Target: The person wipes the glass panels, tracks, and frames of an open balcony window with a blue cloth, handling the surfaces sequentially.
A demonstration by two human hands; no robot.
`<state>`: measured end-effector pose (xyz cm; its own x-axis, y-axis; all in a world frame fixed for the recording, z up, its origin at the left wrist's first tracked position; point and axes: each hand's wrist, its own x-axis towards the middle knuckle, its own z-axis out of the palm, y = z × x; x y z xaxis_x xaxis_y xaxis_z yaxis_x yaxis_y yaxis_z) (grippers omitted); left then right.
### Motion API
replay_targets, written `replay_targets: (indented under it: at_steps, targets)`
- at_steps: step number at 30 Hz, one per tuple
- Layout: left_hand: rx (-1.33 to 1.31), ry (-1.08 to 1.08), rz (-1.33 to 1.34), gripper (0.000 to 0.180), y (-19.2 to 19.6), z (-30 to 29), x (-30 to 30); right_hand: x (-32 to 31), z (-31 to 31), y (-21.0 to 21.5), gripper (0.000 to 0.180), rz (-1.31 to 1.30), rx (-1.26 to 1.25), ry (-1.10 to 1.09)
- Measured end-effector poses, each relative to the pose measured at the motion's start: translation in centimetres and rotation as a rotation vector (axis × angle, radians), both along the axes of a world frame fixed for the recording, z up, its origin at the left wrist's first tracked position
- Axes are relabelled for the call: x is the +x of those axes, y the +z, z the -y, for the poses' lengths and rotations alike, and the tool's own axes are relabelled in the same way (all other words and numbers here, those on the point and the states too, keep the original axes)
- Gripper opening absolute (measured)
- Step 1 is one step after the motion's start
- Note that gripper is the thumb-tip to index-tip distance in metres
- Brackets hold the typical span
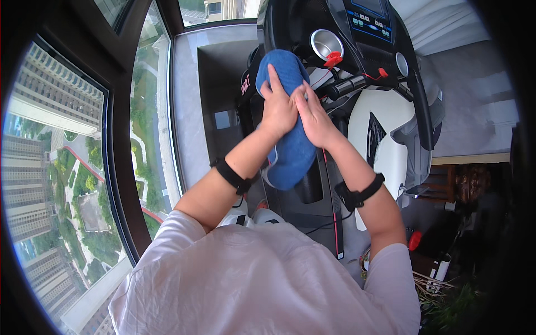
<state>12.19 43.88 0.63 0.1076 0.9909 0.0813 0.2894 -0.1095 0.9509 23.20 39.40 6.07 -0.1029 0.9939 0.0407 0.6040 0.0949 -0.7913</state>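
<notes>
A blue cloth [293,159] is draped lengthwise over the left handrail of a black treadmill, hiding most of that rail. My left hand [278,106] lies over the cloth's upper part and grips it, the index finger pointing forward along it. Close against it, my right hand [315,117] holds the cloth from its right side, with the fingertips meeting near the left hand. Some fingers of both hands are hidden behind the cloth or each other. A pale edge shows along the cloth's lower left side.
Ahead is the treadmill console [371,19], with a silver cup holder [326,44] and a red safety clip [333,59] on a cord. A white panel-like object [385,125] stands at right. Tall windows [61,151] line the left. A plant [452,310] is at lower right.
</notes>
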Motion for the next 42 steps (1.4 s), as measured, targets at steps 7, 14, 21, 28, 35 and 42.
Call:
replay_targets:
  at_steps: [7,14,21,28,35,42]
  targets:
    - [-0.147,-0.041,-0.063,0.069,4.5,-5.1,-0.2,1.4,-7.8,-2.6,0.079,-0.13,0.035,0.054]
    - [-0.063,-0.086,0.031,0.059,0.2,3.6,-0.3,0.1,3.5,-2.5,0.081,-0.07,0.045,-0.028]
    - [-0.079,-0.111,0.053,0.096,-1.3,13.1,0.2,0.9,13.6,-3.5,0.075,-0.059,0.097,-0.032]
    - [-0.15,-0.13,-0.022,0.092,0.5,19.7,-1.5,1.2,19.8,-4.0,0.068,-0.132,0.119,0.029]
    - [-0.073,-0.323,0.002,0.055,9.4,23.2,-2.8,2.7,24.6,-1.3,0.095,-0.213,0.251,-0.036]
    - [0.14,-0.953,-0.111,0.053,14.9,19.8,0.9,4.6,23.1,-1.7,0.077,-0.922,0.146,-0.288]
